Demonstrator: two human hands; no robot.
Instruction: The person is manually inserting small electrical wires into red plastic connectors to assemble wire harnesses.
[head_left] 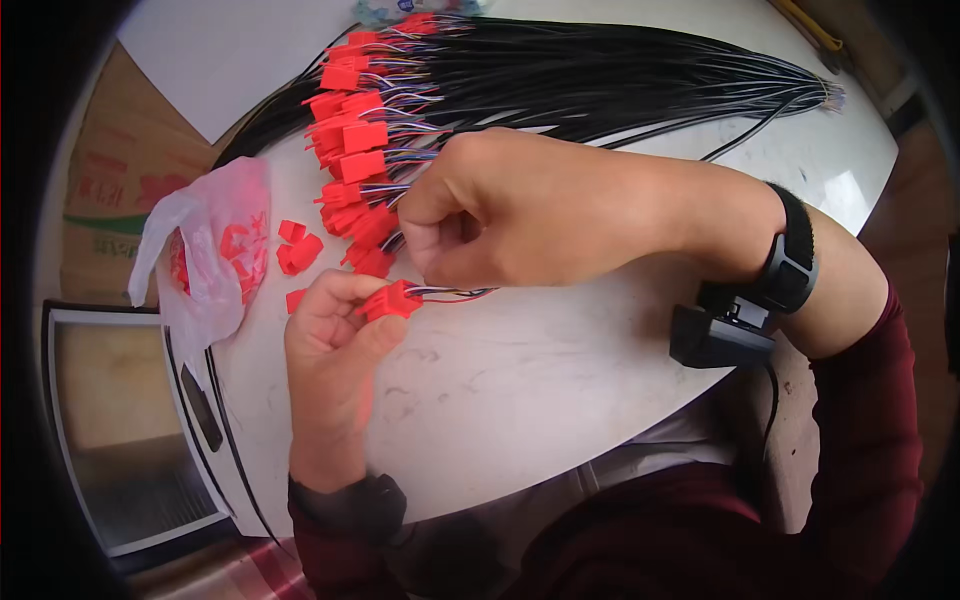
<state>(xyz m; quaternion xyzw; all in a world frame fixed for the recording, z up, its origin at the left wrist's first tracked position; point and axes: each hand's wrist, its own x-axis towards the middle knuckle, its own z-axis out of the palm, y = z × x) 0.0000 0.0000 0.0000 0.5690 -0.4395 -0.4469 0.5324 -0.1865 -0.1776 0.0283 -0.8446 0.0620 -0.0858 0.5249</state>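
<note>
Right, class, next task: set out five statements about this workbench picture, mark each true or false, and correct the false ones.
1. The left hand grips a red plastic connector with thin wires attached. True.
2. The right hand is spread wide open. False: its fingers are curled inward.
3. Long black cables stretch rightward from the heaped red connectors. True.
4. The translucent plastic bag lies to the right of the heaped red connectors. False: it lies to their left.
5. A black band circles the right wrist. True.

Red connector (391, 301); black cables (600, 82); white table (560, 370).
</note>
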